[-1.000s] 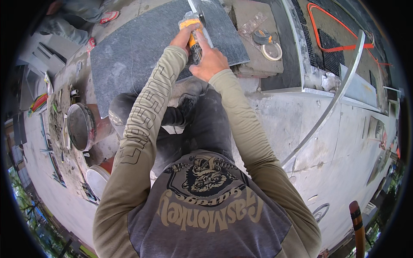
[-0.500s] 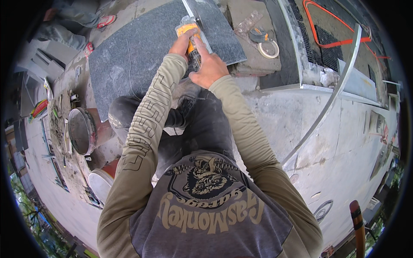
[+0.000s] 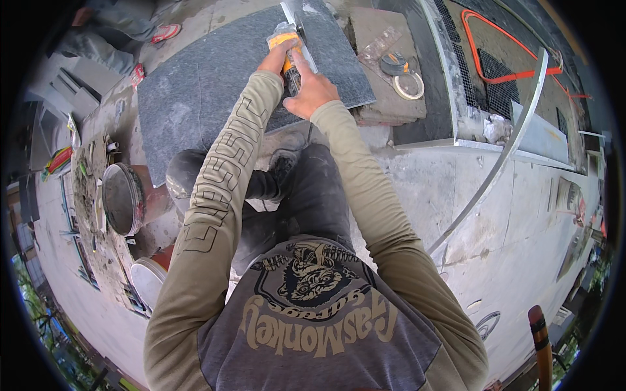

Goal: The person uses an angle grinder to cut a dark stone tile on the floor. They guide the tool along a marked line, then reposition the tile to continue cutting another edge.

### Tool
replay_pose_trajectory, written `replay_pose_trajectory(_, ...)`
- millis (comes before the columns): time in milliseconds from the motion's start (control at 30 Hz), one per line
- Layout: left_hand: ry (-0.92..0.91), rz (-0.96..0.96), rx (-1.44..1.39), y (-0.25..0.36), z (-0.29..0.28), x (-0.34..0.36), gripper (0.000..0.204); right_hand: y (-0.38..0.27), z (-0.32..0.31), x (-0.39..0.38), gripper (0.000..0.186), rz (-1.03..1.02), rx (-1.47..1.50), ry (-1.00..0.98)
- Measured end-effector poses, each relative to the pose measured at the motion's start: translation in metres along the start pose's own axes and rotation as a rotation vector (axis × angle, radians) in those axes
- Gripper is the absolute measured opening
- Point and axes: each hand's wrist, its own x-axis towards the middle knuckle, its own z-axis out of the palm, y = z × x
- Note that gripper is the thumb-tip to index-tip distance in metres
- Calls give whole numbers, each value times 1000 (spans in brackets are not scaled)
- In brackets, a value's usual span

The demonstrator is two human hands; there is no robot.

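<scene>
Both hands are closed around a yellow and black angle grinder (image 3: pixel 291 77) over a large dark grey stone slab (image 3: pixel 189 98). My left hand (image 3: pixel 275 57) wraps the grinder near its dusty yellow head. Behind it, my right hand (image 3: pixel 314 93) grips the body, with its thumb stretched toward me. The grinder's disc (image 3: pixel 300 31) stands on edge at the tool's right side, beside a light metal strip (image 3: pixel 312 60) lying on the slab. Whether the disc is in the stone is too small to tell.
Right of the slab, a tape measure (image 3: pixel 393 63) and a tape roll (image 3: pixel 408 86) lie on a dusty block (image 3: pixel 372 19). A bucket (image 3: pixel 124 199) stands at left. A long curved metal strip (image 3: pixel 502 156) crosses the right side. Another person's shoe (image 3: pixel 166 32) shows at far left.
The grinder and both hands have moved slightly farther from me over the slab. My view has shifted a little, and my right leg sits differently.
</scene>
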Motion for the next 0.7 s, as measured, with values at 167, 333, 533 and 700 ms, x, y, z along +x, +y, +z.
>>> replay_pose_trajectory(167, -13, -42, 54, 9, -7, 22, 44, -7, -5, 16, 113, 16, -9, -27)
replay_pose_trajectory(333, 5, 0, 35, 4, -3, 10, 43, -7, -7, 6, 112, 40, -21, -55)
replay_pose_trajectory(533, -28, -8, 21, -14, 4, -40, 42, -6, -10, -41, 113, 63, 14, -84)
replay_pose_trajectory(700, -28, -33, 23, -16, 11, -57, 39, -3, -8, -55, 113, 78, 39, -74)
